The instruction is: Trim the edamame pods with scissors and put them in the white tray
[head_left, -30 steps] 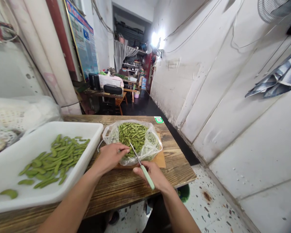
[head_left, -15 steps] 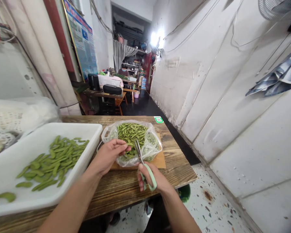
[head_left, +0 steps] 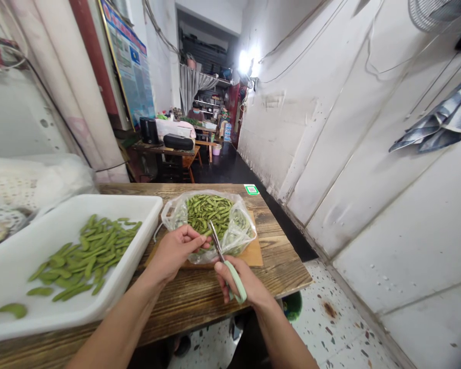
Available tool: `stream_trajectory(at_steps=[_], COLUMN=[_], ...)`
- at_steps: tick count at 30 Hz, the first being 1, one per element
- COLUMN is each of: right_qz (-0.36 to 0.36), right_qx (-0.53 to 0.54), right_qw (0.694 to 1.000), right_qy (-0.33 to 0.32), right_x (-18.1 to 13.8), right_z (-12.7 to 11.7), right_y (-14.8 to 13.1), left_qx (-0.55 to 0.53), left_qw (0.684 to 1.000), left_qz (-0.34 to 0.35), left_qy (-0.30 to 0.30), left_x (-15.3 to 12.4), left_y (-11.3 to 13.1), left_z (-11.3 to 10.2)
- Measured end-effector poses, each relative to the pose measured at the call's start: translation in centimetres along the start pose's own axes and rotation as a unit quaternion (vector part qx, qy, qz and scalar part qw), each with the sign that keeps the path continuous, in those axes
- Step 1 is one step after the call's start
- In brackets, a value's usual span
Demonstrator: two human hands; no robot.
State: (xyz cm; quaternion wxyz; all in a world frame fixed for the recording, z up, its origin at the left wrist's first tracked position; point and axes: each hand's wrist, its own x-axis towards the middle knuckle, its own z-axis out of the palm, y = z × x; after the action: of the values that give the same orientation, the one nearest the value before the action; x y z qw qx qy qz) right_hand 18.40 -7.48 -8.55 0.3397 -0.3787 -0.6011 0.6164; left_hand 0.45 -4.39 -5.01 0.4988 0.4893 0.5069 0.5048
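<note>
My left hand [head_left: 174, 249] is closed, pinching a green edamame pod [head_left: 204, 234] at the near edge of a clear plastic bag [head_left: 230, 237] full of pods. Scissors [head_left: 225, 261] with pale green handles are gripped in my right hand [head_left: 241, 281]. Their blades point up at the pod in my left fingers. The bag rests on a small wooden board [head_left: 253, 254] on the wooden table [head_left: 280, 266].
A large white tray [head_left: 23, 246] holding several pods [head_left: 88, 253] sits at my left on the table. A bagged white bundle [head_left: 34, 184] lies behind it. The table's right edge drops to a speckled floor [head_left: 330, 328]; a white wall [head_left: 369, 179] runs along the right.
The scissor blades opened and then came together at the pod. My right hand shifted slightly left and nearer; my left hand stayed at the bag's edge.
</note>
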Motion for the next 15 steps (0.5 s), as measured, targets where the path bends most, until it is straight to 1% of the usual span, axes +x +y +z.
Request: stream_trajectory(at_steps=[4, 6, 7, 8, 9, 10, 11, 12, 13, 14, 15], right_qz=[0.017, 0.033, 0.04, 0.045, 0.048, 0.051, 0.054, 0.058, 0.06, 0.061, 0.059], right_qx=[0.008, 0.022, 0.03, 0.038, 0.044, 0.048, 0.049, 0.048, 0.047, 0.046, 0.047], right_qw=[1.0, 0.999, 0.999, 0.998, 0.998, 0.997, 0.997, 0.996, 0.995, 0.995, 0.994], right_qy=[0.013, 0.01, 0.006, 0.005, 0.007, 0.014, 0.025, 0.04, 0.056, 0.071, 0.082], right_x=[0.1, 0.3, 0.4, 0.4, 0.5, 0.6, 0.7, 0.7, 0.8, 0.8, 0.9], right_z=[0.1, 0.1, 0.1, 0.1, 0.0, 0.0, -0.1, -0.1, -0.2, -0.3, -0.3], right_y=[0.0, 0.2, 0.3, 0.4, 0.5, 0.5, 0.5, 0.5, 0.5, 0.5, 0.6], left_qx=[0.018, 0.057, 0.096, 0.152, 0.221, 0.298, 0.374, 0.443, 0.499, 0.541, 0.568], left_qw=[1.0, 0.998, 0.994, 0.984, 0.962, 0.926, 0.876, 0.828, 0.784, 0.752, 0.736], left_qz=[0.0, 0.01, 0.022, 0.037, 0.056, 0.077, 0.098, 0.116, 0.13, 0.139, 0.144], left_qy=[0.001, 0.014, 0.038, 0.083, 0.148, 0.219, 0.29, 0.325, 0.347, 0.35, 0.339], left_x=[-0.2, -0.5, -0.8, -1.1, -1.3, -1.6, -1.8, -1.8, -1.8, -1.6, -1.3], left_y=[-0.2, 0.0, 0.2, 0.5, 0.8, 1.2, 1.7, 2.1, 2.4, 2.7, 2.8], left_z=[0.1, -0.4, -0.9, -1.6, -2.5, -3.5, -4.5, -5.4, -6.0, -6.3, -6.2])
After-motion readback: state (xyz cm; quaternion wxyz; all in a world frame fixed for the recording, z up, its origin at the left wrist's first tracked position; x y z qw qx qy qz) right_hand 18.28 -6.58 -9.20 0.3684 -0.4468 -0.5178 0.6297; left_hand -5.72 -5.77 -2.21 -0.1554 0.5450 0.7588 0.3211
